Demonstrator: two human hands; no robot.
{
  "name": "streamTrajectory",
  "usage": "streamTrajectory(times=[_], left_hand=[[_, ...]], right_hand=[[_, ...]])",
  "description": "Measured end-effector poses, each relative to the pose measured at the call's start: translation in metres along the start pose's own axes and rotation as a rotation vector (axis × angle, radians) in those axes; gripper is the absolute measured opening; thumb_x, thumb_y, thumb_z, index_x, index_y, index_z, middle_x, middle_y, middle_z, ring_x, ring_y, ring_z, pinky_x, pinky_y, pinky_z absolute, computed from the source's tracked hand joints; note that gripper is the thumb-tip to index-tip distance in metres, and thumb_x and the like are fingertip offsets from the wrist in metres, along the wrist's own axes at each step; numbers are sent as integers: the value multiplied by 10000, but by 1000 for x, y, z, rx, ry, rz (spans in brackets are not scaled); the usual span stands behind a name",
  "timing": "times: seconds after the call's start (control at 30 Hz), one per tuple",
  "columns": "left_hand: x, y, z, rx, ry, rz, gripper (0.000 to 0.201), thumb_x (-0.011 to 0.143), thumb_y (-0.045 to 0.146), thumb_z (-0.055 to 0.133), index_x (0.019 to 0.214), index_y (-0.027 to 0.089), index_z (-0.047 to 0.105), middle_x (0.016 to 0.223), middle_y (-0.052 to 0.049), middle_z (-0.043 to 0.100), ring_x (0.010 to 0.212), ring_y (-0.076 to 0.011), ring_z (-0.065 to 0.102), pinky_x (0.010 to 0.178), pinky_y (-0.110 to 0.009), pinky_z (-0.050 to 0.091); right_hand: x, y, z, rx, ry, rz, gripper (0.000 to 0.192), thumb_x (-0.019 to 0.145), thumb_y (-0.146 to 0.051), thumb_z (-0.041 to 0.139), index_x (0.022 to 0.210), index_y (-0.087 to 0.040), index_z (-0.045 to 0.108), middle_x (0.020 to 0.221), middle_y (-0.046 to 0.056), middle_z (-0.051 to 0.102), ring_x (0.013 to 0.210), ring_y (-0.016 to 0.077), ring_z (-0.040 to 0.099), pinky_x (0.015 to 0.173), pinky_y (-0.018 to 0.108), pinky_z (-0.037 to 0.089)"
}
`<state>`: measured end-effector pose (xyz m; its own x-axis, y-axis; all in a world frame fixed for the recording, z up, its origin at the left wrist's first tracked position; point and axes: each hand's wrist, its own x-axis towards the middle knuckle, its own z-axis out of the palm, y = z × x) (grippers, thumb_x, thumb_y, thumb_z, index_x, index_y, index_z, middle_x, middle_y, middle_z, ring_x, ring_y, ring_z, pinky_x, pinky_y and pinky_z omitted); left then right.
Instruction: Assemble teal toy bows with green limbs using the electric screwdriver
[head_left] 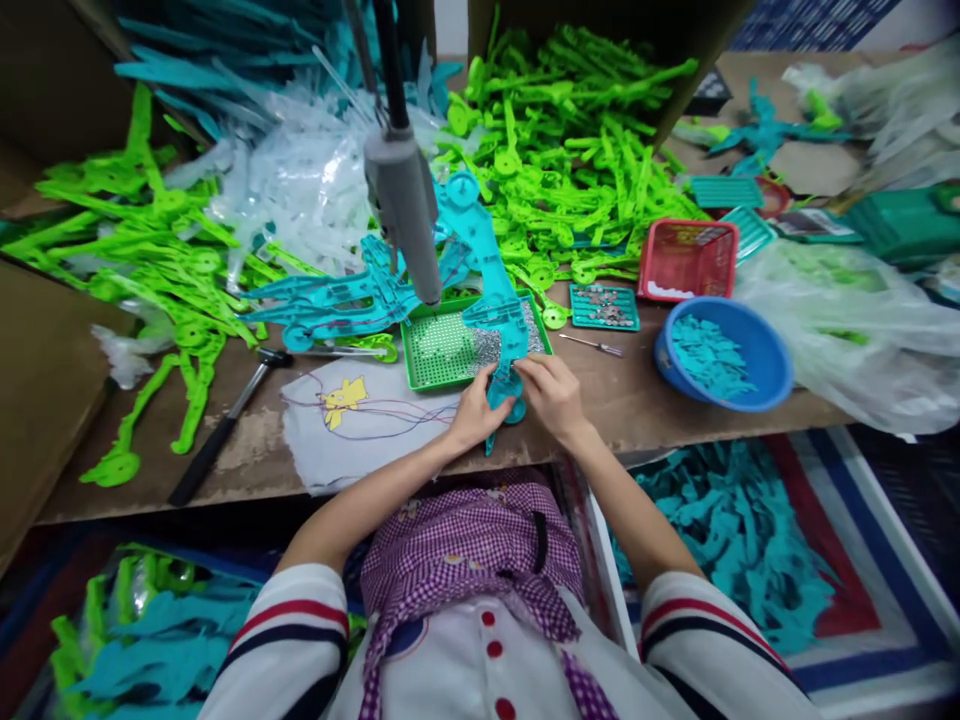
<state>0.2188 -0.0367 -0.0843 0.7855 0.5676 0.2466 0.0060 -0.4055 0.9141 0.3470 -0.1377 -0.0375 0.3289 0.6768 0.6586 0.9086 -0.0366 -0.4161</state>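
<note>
A long blue plastic toy part (491,270) with round hubs lies partly over a green perforated tray (442,350) of small metal screws. My left hand (480,412) grips its near end, fingers wrapped round it. On the other side of that end my right hand (551,395) has its fingers pinched against the part; anything small between them is hidden. Another blue plastic assembly (360,295) stretches leftward behind the tray. The grey powered screwdriver (405,200) hangs above, apart from both hands.
Heaps of green parts (577,140) cover the back of the bench. A hammer (232,420) lies at left, a small screwdriver (592,345) at right. Further right stand a blue bowl (772,350) of small blue pieces, a red basket (686,260) and a small teal tray (630,315).
</note>
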Motion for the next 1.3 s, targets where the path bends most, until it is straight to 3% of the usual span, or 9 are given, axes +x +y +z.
streamTrajectory(times=[0.2, 0.37, 0.47, 0.6, 0.7, 0.83, 0.97, 1.13, 1.3], left_hand=[[-1, -1, 0, 30, 15, -37, 576, 809, 309, 706, 1321, 177, 476, 1286, -130, 661, 1163, -268, 657, 1025, -441, 530], [-1, -1, 1, 54, 11, -98, 601, 778, 299, 734, 1313, 178, 490, 1264, -119, 675, 1147, -273, 666, 1013, -434, 536], [0, 0, 1, 55, 9, -104, 600, 776, 287, 733, 1309, 170, 486, 1264, -126, 674, 1146, -274, 670, 1018, -433, 533], [1, 3, 0, 53, 1, -99, 592, 782, 285, 729, 1306, 162, 482, 1250, -135, 679, 1130, -278, 679, 998, -435, 546], [1, 5, 0, 31, -18, -81, 584, 793, 287, 721, 1310, 160, 482, 1244, -133, 683, 1123, -272, 681, 995, -424, 547], [1, 7, -1, 4, -19, -70, 577, 805, 292, 716, 1318, 171, 481, 1233, -120, 689, 1118, -271, 682, 992, -423, 548], [1, 9, -2, -18, -26, -74, 565, 809, 291, 715, 1313, 184, 483, 1232, -107, 691, 1096, -256, 687, 985, -413, 553], [0, 9, -2, -26, -25, -76, 548, 814, 277, 704, 1310, 188, 489, 1254, -103, 684, 1120, -249, 678, 998, -415, 551], [0, 6, -2, -35, -30, -74, 553, 814, 300, 716, 1309, 188, 496, 1255, -105, 686, 1129, -263, 677, 997, -429, 553]], right_hand=[[-11, 8, -9, 9, -91, 57, 274, 984, -259, 542, 1185, -297, 724, 1081, 84, 733, 1005, 219, 694, 890, 394, 598], [14, 75, -36, -201, 88, 437, 313, 985, -303, 475, 1145, -204, 724, 1067, 128, 690, 991, 257, 651, 882, 435, 551], [36, 123, -38, -384, -152, 589, 302, 944, -255, 465, 1010, -146, 738, 1034, 159, 672, 955, 277, 621, 840, 419, 514], [51, 149, -37, -488, -345, 538, 293, 925, -206, 437, 944, -123, 717, 1062, 195, 665, 955, 285, 604, 847, 410, 489], [48, 132, -40, -446, -300, 420, 236, 910, -206, 480, 905, -135, 704, 989, 177, 680, 912, 276, 621, 841, 412, 503], [24, 72, -31, -219, -82, 162, 201, 949, -305, 535, 956, -222, 718, 908, 108, 707, 840, 233, 652, 785, 392, 551], [0, 30, -4, -51, -118, -116, 162, 949, -317, 580, 950, -283, 738, 873, 68, 734, 785, 194, 677, 739, 358, 578], [-4, 36, 5, 73, -174, -47, 154, 950, -315, 596, 1002, -282, 736, 930, 82, 748, 864, 215, 709, 816, 405, 606], [-8, 38, -1, -6, -177, -26, 202, 970, -337, 558, 989, -243, 736, 950, 105, 752, 882, 215, 720, 802, 369, 618]])
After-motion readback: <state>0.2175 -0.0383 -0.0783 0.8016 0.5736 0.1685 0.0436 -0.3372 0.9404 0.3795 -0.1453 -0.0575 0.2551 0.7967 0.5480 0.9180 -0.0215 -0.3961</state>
